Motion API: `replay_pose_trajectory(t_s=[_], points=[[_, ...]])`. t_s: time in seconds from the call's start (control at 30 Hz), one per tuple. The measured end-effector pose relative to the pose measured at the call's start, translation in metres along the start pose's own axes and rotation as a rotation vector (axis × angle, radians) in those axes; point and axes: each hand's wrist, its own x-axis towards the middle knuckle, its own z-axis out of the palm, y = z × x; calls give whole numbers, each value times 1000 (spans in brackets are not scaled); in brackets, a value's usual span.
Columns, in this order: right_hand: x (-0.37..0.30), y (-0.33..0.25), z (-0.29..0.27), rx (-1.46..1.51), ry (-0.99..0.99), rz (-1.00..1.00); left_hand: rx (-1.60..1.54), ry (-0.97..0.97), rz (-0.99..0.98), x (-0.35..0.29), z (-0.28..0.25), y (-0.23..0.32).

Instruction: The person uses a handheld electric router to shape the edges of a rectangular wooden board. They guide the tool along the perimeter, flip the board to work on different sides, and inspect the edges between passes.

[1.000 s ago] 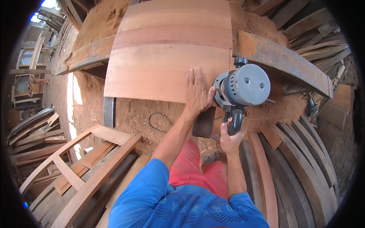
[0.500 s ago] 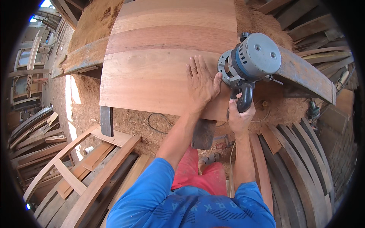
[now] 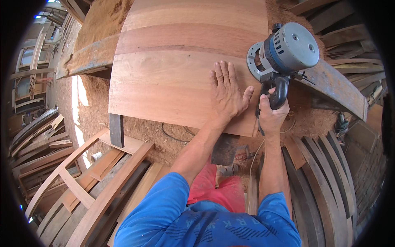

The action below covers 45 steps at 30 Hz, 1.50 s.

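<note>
A wide reddish-brown wooden panel (image 3: pixel 164 86), made of joined boards, lies across the workbench. My left hand (image 3: pixel 227 92) rests flat on it near the right edge, fingers stretched out and thumb apart. Wrapped round the black handle of a grey and blue router (image 3: pixel 293 47) is my right hand (image 3: pixel 273 108). The router is tilted, its motor leaning to the right, and its round metal base (image 3: pixel 256 61) sits at the panel's right edge. Whether the base lies flat on the wood, I cannot tell. The cutter is hidden.
Sawdust covers the workbench (image 3: pixel 92 53) and the ground. A curved-sided wooden frame (image 3: pixel 76 189) leans over boards at lower left. Curved planks (image 3: pixel 325 177) are stacked at lower right. A cord (image 3: pixel 254 160) hangs by my right forearm. Another power tool (image 3: pixel 341 123) lies at right.
The router and my right hand have shifted right and slightly up toward the panel's edge. My left hand has slid a little to the right, still flat. The view has shifted slightly.
</note>
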Motion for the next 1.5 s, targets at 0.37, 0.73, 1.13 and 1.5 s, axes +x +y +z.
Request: replay_pose_trajectory(t_s=[0.37,0.73,1.13,1.5], points=[[15,2,3,2,8,-34,-15,-24,13,-1,2,-1],[29,-6,8,45,3,10,-28,-30,19,0,-1,0],[42,-4,10,38,-4,3,-7,-30,27,0,-1,1],[55,-1,13,43,-9,-22,-30,-18,27,0,-1,1]])
